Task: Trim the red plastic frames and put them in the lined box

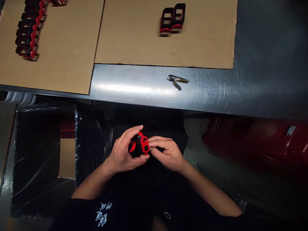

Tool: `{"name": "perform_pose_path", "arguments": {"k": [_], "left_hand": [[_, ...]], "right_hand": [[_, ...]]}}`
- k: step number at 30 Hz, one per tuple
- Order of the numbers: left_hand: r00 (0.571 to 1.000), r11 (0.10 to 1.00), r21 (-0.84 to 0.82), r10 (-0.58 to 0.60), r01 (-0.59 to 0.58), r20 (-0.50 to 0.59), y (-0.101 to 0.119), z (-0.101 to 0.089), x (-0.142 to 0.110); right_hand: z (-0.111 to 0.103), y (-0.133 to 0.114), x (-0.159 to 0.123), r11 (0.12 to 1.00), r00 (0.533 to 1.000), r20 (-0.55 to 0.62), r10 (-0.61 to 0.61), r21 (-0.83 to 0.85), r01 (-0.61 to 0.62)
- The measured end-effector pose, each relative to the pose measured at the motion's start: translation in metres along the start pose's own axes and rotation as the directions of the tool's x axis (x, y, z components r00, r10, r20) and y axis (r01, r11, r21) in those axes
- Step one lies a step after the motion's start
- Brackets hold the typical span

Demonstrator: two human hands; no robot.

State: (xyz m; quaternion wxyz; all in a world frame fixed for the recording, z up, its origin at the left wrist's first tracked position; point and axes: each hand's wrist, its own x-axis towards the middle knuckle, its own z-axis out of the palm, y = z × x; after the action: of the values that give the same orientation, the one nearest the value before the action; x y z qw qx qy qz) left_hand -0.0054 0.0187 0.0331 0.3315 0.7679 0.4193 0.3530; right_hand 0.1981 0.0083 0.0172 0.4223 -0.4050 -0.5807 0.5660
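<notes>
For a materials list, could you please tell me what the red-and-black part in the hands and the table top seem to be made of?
The red-and-black part looks like moulded plastic, probably, with smooth, low-sheen faces. The table top looks like stainless steel, with a scratched, brushed surface and bright glare.

This is plainly a small factory workshop, the sort of place where things are put together by hand. A long stainless steel counter [134,86], covered in fine scratches, runs across the room, with sheets of brown cardboard [154,35] laid over it. Rows of matching black-and-red plastic parts [27,32] stand on the cardboard, and a small pair of pliers [178,81] lies on the bare steel. Beside the counter, a bin lined with clear plastic film [43,160] stands on the grey floor [194,134].
</notes>
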Motion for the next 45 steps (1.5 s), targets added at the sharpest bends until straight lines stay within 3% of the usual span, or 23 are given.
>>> {"name": "perform_pose_path", "arguments": {"k": [5, 14, 18, 25, 28, 32, 37, 41, 45], "left_hand": [[0.999, 1.0, 0.0, -0.026, 0.026, 0.024, 0.002, 0.0, 0.0], [0.999, 0.996, 0.082, -0.022, 0.019, 0.028, 0.001, 0.003, -0.002], [0.999, 0.989, 0.143, 0.039, -0.037, -0.011, -0.002, 0.007, -0.004], [0.972, 0.939, 0.277, 0.227, -0.202, -0.062, -0.016, 0.018, -0.012], [0.95, 0.908, 0.336, 0.297, -0.251, -0.094, -0.02, 0.02, -0.014], [0.932, 0.888, 0.367, 0.341, -0.276, -0.123, -0.024, 0.019, -0.015], [0.926, 0.883, 0.345, 0.368, -0.319, -0.085, -0.023, 0.017, -0.014], [0.929, 0.897, 0.297, 0.363, -0.328, -0.07, -0.019, 0.015, -0.009], [0.938, 0.926, 0.216, 0.334, -0.308, -0.092, -0.017, 0.016, -0.005]], "right_hand": [[-0.006, -0.004, -0.002, 0.99, 0.988, -0.08, 0.132, 0.07, -0.127], [-0.001, -0.008, -0.005, 0.933, 0.968, 0.01, 0.253, 0.262, -0.246], [0.001, -0.009, -0.004, 0.958, 0.978, -0.005, 0.208, 0.203, -0.203], [0.008, -0.016, -0.001, 0.982, 0.986, -0.163, -0.027, -0.187, -0.004], [0.008, -0.016, 0.001, 0.972, 0.983, -0.165, -0.086, -0.232, 0.046], [0.005, -0.015, 0.001, 0.991, 0.99, -0.138, -0.034, -0.136, 0.015], [0.001, -0.011, -0.002, 0.983, 0.987, -0.063, 0.146, 0.12, -0.137], [0.001, -0.002, -0.003, 0.88, 0.957, 0.064, 0.284, 0.379, -0.287], [0.003, 0.007, 0.0, 0.782, 0.929, 0.138, 0.343, 0.507, -0.364]]}}
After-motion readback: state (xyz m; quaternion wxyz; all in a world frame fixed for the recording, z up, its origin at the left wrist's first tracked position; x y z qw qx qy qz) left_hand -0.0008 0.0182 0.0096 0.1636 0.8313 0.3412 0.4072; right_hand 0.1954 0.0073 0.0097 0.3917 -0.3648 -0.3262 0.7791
